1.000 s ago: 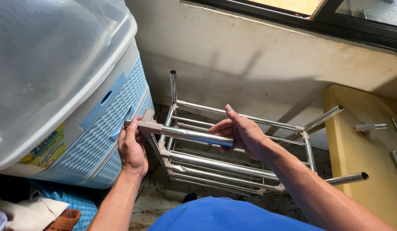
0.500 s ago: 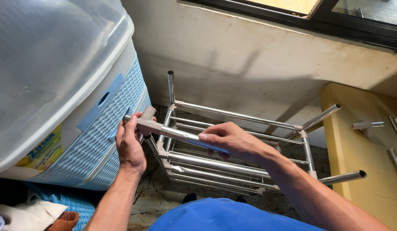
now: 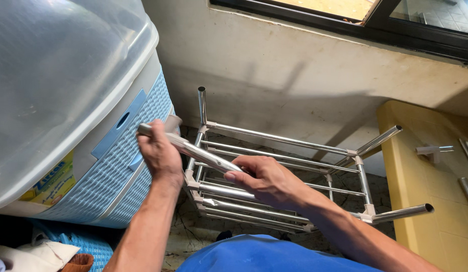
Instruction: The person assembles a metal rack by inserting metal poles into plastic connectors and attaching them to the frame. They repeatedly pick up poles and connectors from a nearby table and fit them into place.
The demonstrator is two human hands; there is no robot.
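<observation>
The head camera is looking steeply down, close in, facing the wall [image 3: 294, 65] over the metal rack [image 3: 284, 171].

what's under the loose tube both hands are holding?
Under the tube sits the steel rack, its rails lying over a dark marbled floor. The right hand and left hand cover parts of the near rails and the tube's connector.

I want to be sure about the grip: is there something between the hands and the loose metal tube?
Nothing visible. The left hand wraps the metal tube at its plastic connector end, and the right hand grips the other end, above the steel rack.
</observation>
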